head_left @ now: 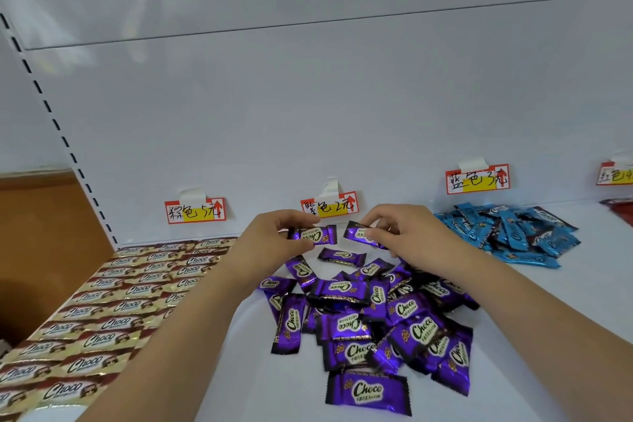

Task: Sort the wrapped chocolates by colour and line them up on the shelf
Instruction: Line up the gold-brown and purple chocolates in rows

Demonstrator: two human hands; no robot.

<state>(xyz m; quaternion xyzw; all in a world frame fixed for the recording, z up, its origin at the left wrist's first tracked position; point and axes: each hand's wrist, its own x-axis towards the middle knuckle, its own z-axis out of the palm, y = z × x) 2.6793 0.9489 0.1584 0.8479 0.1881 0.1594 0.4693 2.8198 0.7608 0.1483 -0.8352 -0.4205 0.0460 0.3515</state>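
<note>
A loose pile of purple wrapped chocolates [376, 325] lies on the white shelf [548, 336] in front of me. My left hand [270, 236] pinches one purple chocolate [313, 235] above the back of the pile. Beside it, my right hand [407, 233] pinches a second purple chocolate [359, 235]. Both are held below the purple price label [329, 205]. Brown-and-gold chocolates [113, 312] lie in neat rows on the left. A heap of blue chocolates [510, 233] sits at the right, under the blue label [477, 179].
A brown-section label [195, 211] is taped to the white back panel [308, 113]. At the far right edge are a red label [615, 174] and a bit of red wrappers [621, 211]. A slotted shelf upright [61, 134] runs down the left, with a brown wall beyond it.
</note>
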